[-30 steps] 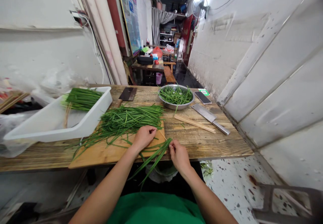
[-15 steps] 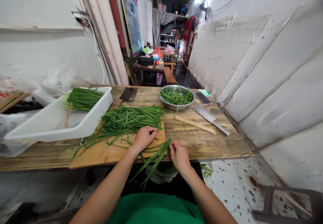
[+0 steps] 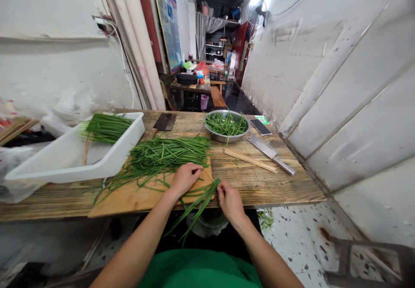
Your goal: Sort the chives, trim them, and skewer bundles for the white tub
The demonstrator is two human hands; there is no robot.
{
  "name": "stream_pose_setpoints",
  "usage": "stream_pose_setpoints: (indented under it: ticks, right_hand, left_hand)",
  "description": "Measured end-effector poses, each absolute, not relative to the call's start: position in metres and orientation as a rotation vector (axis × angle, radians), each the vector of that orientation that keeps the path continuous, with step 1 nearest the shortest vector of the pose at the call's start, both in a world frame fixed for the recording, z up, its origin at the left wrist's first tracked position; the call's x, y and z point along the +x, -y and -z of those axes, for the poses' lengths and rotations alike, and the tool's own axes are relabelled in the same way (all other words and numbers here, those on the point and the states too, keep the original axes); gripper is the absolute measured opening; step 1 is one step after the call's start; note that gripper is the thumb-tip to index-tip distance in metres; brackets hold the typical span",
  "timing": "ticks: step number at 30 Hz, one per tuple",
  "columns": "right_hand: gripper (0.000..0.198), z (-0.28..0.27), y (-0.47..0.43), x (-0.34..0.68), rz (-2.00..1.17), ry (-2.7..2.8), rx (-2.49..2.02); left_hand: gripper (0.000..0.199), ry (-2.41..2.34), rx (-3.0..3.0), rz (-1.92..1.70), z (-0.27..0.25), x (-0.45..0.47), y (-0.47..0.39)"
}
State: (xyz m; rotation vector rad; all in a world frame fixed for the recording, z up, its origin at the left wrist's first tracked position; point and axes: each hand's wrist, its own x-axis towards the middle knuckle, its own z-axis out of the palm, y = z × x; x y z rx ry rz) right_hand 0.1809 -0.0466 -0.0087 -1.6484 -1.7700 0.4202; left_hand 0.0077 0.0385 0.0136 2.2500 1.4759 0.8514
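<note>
My left hand (image 3: pixel 186 178) is closed in a pinch on one end of a thin wooden skewer (image 3: pixel 209 175) above the cutting board's right edge. The skewer's other end meets a small bunch of garlic chives (image 3: pixel 202 199). Fingers of my right hand (image 3: pixel 231 200) are closed on the bunch's upper right end, and its long green leaves hang down left over the table edge. A large pile of chives (image 3: pixel 170 152) lies across the wooden cutting board (image 3: pixel 129 199), just beyond my left hand. Whether the skewer pierces the bunch is hard to see.
A metal bowl (image 3: pixel 223 138) of chives stands at the back, with a phone (image 3: pixel 260 126) beside it. A cleaver (image 3: pixel 264 146) and several skewers (image 3: pixel 249 160) lie on the right. At left, a white tray (image 3: pixel 42 173) holds bundled chives; a dark-bladed cleaver (image 3: pixel 164 121) lies behind the board.
</note>
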Motion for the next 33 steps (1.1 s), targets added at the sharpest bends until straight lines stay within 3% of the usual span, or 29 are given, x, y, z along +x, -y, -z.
stream_pose_setpoints:
  ticks: [6, 13, 18, 33]
  right_hand:
    - [0.016, 0.008, 0.047, 0.181, -0.42, 1.768, -1.646]
    - [0.018, 0.008, 0.041, 0.177, -0.464, 1.709, -1.607]
    - [0.018, 0.011, 0.042, 0.179, -0.482, 1.681, -1.567]
    - [0.019, 0.015, 0.049, 0.181, -0.461, 1.693, -1.507]
  left_hand:
    - [0.024, -1.361, 2.316, -0.851, -0.013, 0.007, -0.035]
    - [0.024, -0.858, 2.454, -0.628, -0.035, 0.012, -0.019]
    - [0.023, -1.062, 2.41, -0.673, -0.037, 0.001, -0.025]
    - [0.014, -1.034, 2.514, -0.447, -0.044, -0.016, -0.034]
